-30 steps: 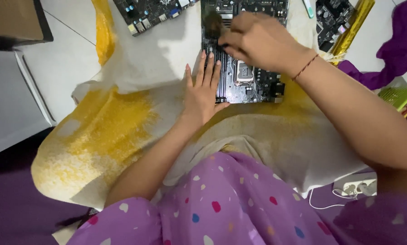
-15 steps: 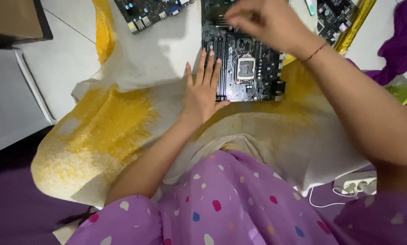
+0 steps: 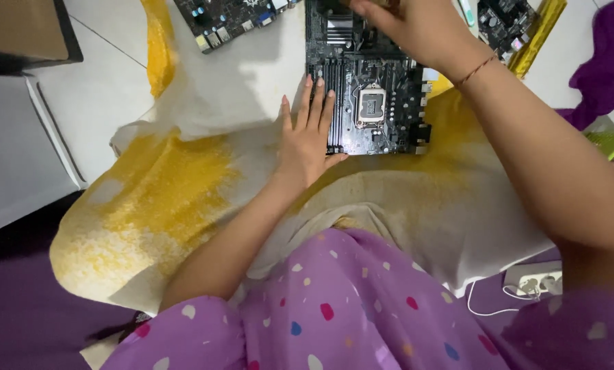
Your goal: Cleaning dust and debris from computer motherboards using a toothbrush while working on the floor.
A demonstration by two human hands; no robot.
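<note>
Steadying black motherboard (image 3: pixel 372 103), left hand (image 3: pixel 307 137) flat.

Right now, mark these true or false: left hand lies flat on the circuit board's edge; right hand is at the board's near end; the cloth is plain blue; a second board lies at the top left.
1. The left hand lies flat on the circuit board's left edge: true.
2. The right hand is at the near end: false, it works at the far end.
3. The cloth is plain blue: false, it is white and yellow.
4. A second board lies at the top left: true.
</note>
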